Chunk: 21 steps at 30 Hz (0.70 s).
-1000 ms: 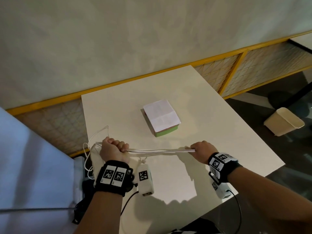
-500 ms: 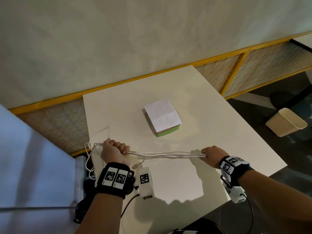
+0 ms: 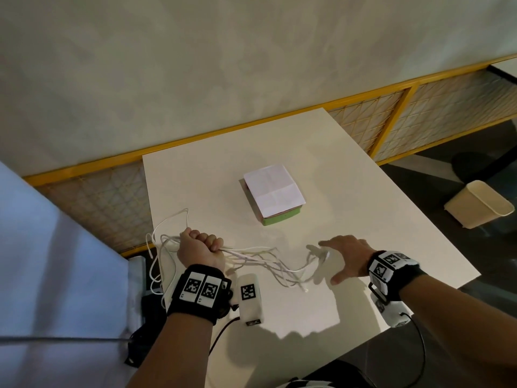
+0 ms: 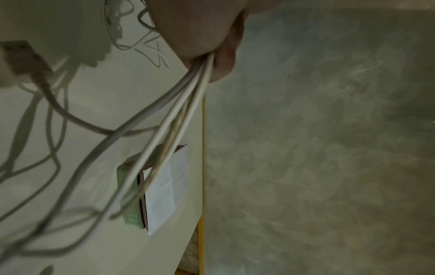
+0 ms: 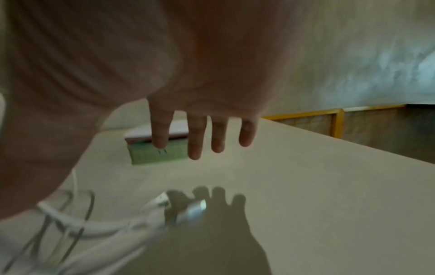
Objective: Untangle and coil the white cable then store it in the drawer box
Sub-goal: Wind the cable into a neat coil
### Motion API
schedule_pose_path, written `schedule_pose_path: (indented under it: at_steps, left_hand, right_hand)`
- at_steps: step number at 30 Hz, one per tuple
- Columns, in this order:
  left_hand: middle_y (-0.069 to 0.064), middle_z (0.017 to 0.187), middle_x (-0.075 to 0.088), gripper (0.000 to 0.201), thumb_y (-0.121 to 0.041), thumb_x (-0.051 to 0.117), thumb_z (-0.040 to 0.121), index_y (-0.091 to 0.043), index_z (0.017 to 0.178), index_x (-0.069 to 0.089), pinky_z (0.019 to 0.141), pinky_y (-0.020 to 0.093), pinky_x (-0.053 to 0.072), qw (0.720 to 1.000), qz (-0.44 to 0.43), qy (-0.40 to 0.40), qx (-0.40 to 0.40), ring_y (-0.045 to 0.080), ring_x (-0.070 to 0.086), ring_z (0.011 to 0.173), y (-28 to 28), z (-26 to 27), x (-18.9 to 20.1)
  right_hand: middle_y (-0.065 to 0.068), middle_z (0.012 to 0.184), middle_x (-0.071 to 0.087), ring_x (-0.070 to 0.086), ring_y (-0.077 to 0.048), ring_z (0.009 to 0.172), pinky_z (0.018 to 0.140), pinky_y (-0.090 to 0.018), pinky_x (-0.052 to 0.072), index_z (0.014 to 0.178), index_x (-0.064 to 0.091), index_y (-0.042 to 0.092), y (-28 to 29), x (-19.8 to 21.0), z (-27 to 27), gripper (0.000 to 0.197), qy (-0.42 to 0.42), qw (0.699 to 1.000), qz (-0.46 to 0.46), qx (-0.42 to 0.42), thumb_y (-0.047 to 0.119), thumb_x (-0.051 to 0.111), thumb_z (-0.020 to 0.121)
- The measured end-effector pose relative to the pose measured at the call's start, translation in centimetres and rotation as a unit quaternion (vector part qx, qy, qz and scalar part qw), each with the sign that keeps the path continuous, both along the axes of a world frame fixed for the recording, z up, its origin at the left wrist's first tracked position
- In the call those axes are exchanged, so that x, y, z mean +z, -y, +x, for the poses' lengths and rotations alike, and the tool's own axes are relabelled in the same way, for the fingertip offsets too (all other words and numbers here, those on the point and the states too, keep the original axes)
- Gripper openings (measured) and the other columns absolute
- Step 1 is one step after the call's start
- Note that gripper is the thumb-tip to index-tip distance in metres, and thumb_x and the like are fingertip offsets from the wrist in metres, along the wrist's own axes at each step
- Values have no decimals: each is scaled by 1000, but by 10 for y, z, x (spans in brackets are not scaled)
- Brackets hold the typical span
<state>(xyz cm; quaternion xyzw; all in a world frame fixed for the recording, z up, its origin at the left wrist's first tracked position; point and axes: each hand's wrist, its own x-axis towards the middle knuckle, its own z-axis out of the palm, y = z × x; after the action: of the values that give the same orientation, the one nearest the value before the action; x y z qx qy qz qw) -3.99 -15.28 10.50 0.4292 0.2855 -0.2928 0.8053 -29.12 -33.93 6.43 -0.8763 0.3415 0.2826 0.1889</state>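
My left hand (image 3: 200,245) is a fist that grips a bundle of white cable (image 3: 268,261) strands near the table's left edge. In the left wrist view the strands (image 4: 188,104) leave the fist and fan out loosely. Slack loops lie on the table to the right, and more loops hang off the left edge. My right hand (image 3: 345,257) hovers over the loose end with fingers (image 5: 195,137) spread and holds nothing. The drawer box (image 3: 275,196), green with a white paper top, sits shut mid-table beyond both hands.
The white table (image 3: 363,219) ends close to my right wrist. A yellow-framed mesh rail (image 3: 400,119) runs behind it below a plain wall. A beige bin (image 3: 479,204) stands on the floor at the right. A pale blue panel (image 3: 42,247) is at the left.
My right hand has let go of the cable and spread its fingers. The strands, taut between both hands before, now lie slack on the table. The left fist stays put.
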Motion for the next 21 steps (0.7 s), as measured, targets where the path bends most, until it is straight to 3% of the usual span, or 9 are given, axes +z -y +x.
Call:
schedule_pose_path:
  at_steps: [2,4,7,9,11,12,14,17,21]
  left_hand:
    - [-7,38,20,35,-15,32,91,-19,57,27,35,15,17,1000,-3,-2,-5,12,17,30,0,1,2]
    - [-7,38,19,36,-16,32,92,-19,57,27,35,16,17,1000,-10,1,-7,12,17,30,2,-1,3]
    - [-7,38,19,38,-17,34,94,-20,57,26,36,17,17,999,-34,17,-27,12,17,31,7,-15,7]
    - [-7,38,19,42,-18,36,97,-20,56,26,36,16,20,997,-63,23,-47,11,17,31,11,-28,12]
    - [-7,39,19,46,-20,37,99,-20,55,24,35,15,21,994,-81,26,-65,11,18,31,11,-37,16]
    - [-7,40,19,46,-21,38,99,-20,56,24,35,16,21,993,-83,29,-72,10,18,32,10,-39,18]
    - [-7,43,19,45,-23,39,100,-20,57,24,36,18,24,992,-82,38,-86,11,18,34,5,-38,17]
    - [-6,43,23,44,-24,39,100,-18,59,27,45,23,34,990,-91,27,-101,11,26,35,-5,-42,12]
    - [-3,41,34,43,-25,39,101,-16,58,37,73,37,48,983,-143,-10,-119,18,48,45,-12,-45,10]
  right_hand:
    - [2,147,34,28,-23,137,111,-46,23,142,24,39,-7,25,18,99,32,999,9,10,63,72,59]
    - [1,150,32,28,-22,138,112,-41,23,143,24,34,-23,52,44,94,117,990,79,0,68,63,65]
    - [-1,152,29,29,-18,139,112,-29,23,145,23,27,-61,77,91,79,210,964,157,53,49,63,80]
    - [-3,146,39,39,-19,130,103,-22,28,144,25,20,-85,77,119,73,227,953,185,77,28,65,83]
    - [0,118,57,54,-22,105,83,-20,41,131,39,16,-100,66,135,50,247,942,223,37,12,59,85]
    - [2,103,59,56,-23,93,72,-20,41,118,43,15,-106,61,138,33,256,938,231,12,11,54,87]
    - [-4,97,60,56,-26,86,69,-25,40,105,44,16,-112,54,139,14,264,940,218,-10,21,48,93]
    - [-14,105,65,59,-30,90,78,-32,42,107,52,10,-114,51,135,31,229,961,154,29,37,45,93]
    - [-12,74,58,52,-28,70,65,-33,38,75,51,12,-109,50,128,37,166,978,79,101,41,38,94]
